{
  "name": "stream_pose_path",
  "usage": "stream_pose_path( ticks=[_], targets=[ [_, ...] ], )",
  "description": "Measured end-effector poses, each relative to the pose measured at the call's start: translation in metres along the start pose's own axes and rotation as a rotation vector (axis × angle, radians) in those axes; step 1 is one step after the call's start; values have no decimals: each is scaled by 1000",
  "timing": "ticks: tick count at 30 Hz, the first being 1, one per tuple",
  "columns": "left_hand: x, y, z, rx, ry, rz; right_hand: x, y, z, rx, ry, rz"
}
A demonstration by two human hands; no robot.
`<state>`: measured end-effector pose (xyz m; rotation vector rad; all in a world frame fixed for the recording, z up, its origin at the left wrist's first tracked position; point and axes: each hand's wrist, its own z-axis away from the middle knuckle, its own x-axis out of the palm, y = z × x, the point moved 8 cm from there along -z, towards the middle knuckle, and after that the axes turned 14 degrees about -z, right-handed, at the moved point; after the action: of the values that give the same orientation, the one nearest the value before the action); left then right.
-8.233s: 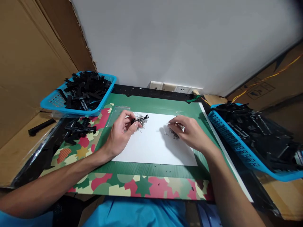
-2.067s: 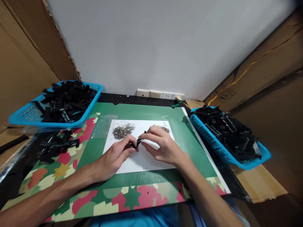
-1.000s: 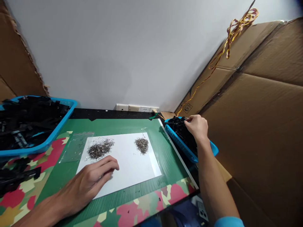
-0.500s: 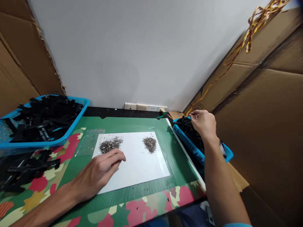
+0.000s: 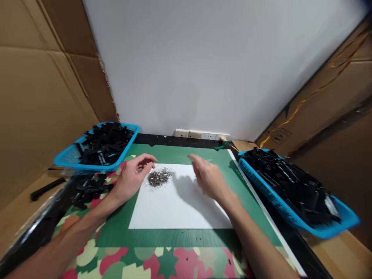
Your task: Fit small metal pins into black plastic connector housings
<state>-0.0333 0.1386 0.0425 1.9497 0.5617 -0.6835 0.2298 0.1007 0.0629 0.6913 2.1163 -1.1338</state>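
Note:
My left hand (image 5: 131,176) is at the left edge of the white paper (image 5: 174,215), beside a pile of small metal pieces (image 5: 159,177). Its fingers are curved, with a gap between them and the thumb; nothing shows in it. Over the paper's right side hovers my right hand (image 5: 209,177), blurred by motion, its forefinger pointing left. Whether it holds anything I cannot make out. It hides the spot where the second metal pile lay.
Blue baskets of black plastic parts stand at the left (image 5: 116,167) and right (image 5: 255,182). Loose black parts (image 5: 92,190) lie left of the green mat (image 5: 162,237). Wall sockets (image 5: 196,134) line the back; cardboard walls (image 5: 37,89) flank the table.
My right hand has moved left from the right basket to above the paper. My left hand has drawn back to the paper's left edge and its fingers have parted. The view has swung.

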Motion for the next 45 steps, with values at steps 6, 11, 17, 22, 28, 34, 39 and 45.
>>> stream_pose_path(
  ticks=[6,11,17,22,28,34,39,45],
  targets=[
    [-89,-58,-55,-69,138,-405,46,-20,15,-113,-244,-79],
    [-120,-103,-79,-86,-2,-600,41,-15,21,-100,-231,-137],
    [-99,-124,-80,-68,-147,-653,33,-4,21,0,-162,-221],
    [-125,-121,-81,-75,-13,-627,43,1,17,134,-188,-233],
    [-146,-90,-76,-82,207,-418,77,-14,10,155,-248,-240],
    [-77,-8,-52,28,122,320,93,-14,4,215,-244,-245],
    [-16,25,-19,-15,83,554,96,-20,5,178,-290,-217],
    [30,4,9,-183,18,673,93,-22,12,152,-331,-268]
  ],
)
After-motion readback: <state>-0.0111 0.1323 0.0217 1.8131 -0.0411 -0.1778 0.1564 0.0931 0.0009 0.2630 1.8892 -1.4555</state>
